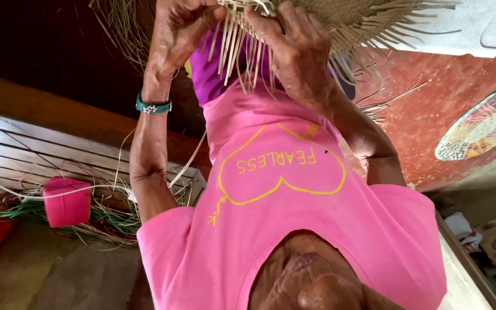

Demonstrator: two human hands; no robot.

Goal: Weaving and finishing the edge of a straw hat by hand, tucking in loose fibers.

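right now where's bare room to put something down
Bare slats of the wooden bench beyond the pink box; red floor between the woven piece and round patterned mat. Crowded: loose strands around the box.

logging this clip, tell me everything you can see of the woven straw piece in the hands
The woven straw piece is pale tan, made of flat dried strips plaited tightly. Only its lower edge shows; the rest is cut off at the top of the picture. Loose unwoven strip ends fan out from its edge like a fringe. It is held up in front of the pink shirt, with the left hand and right hand both gripping the edge strips.
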